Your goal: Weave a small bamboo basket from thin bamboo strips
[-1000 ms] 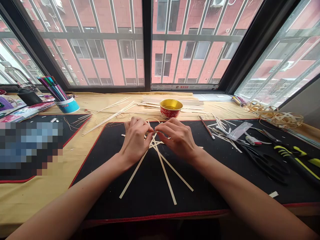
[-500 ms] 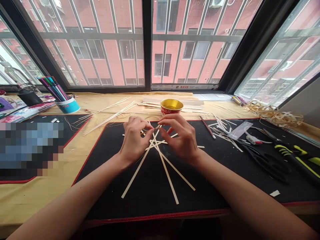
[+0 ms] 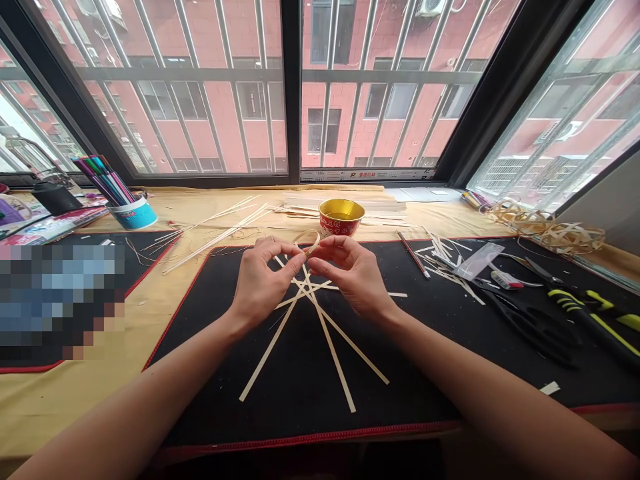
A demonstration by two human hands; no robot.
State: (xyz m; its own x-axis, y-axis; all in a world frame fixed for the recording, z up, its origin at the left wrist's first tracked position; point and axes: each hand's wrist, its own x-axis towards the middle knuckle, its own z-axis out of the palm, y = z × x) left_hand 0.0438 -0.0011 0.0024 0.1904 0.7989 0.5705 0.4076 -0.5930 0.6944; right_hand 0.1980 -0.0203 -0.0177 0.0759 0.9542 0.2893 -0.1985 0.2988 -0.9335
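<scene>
Your left hand (image 3: 263,283) is curled, with its thumb and fingers pinching near the middle of the work. Your right hand (image 3: 353,277) is curled too, and its fingertips (image 3: 327,245) pinch from the other side, so the two hands almost meet. Between them, a thin, pale bamboo strip bent into a small round loop (image 3: 306,235) stands up. Your fingers hide where its ends go, so I cannot tell how they sit.

Just below your hands, long, flat, pale bamboo strips (image 3: 331,350) cross in a star, and their ends spread out like spokes. They lie on a black mat with a red edge (image 3: 210,393), which sits on a yellow cloth surface (image 3: 65,407). Past the mat stands a round gold bowl with a red outside (image 3: 341,219). To your right are black scissors (image 3: 530,330) and a loose pile of short, pale strips (image 3: 443,261).

It looks like you are at the step of fitting the thin loop around the middle of the star. The next move calls for a firm pinch on the loop, so it does not spring open, while you tuck its end over or under a strip.
</scene>
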